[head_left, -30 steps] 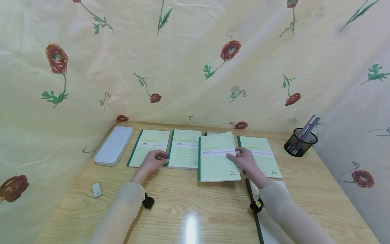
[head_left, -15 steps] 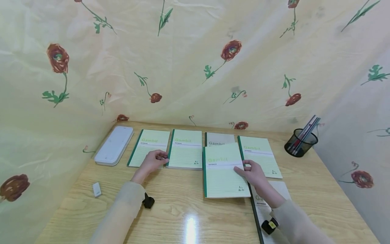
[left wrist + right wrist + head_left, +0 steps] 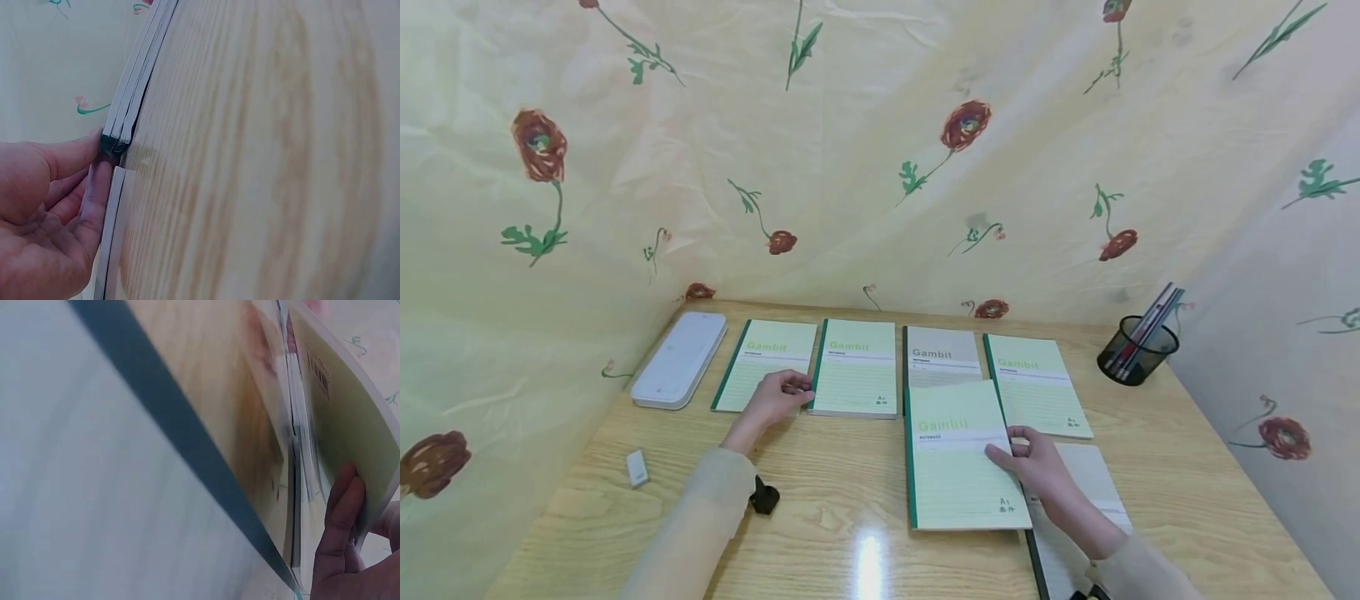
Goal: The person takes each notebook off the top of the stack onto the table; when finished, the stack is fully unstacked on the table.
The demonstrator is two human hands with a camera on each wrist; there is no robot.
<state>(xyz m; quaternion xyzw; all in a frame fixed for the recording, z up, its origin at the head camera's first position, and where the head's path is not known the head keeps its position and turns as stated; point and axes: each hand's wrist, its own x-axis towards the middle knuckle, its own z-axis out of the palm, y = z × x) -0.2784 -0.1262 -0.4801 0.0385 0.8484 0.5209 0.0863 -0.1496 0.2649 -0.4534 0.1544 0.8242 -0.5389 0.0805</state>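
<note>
A pale green notebook (image 3: 962, 467) with a dark green spine is held by my right hand (image 3: 1045, 467) at its right edge, thumb on the cover and fingers beneath. Its barcoded back cover (image 3: 344, 419) shows tilted in the right wrist view. The notebook overlaps the lower part of a grey notebook (image 3: 942, 358) behind it. My left hand (image 3: 772, 404) stays at the lower left corner of a second green notebook stack (image 3: 853, 367). In the left wrist view that stack's spine corner (image 3: 111, 145) sits between thumb and finger; several notebooks lie one on another there.
More green notebooks lie at the row's left (image 3: 767, 342) and right (image 3: 1037, 392). Another grey-white notebook (image 3: 1093, 483) lies under the right forearm. A white case (image 3: 679, 360) and an eraser (image 3: 637, 468) are at left, a mesh pen holder (image 3: 1138, 354) at back right.
My right hand has drawn the green notebook toward the front of the table and slightly right, uncovering the grey notebook's upper part. My left hand has stayed in place.
</note>
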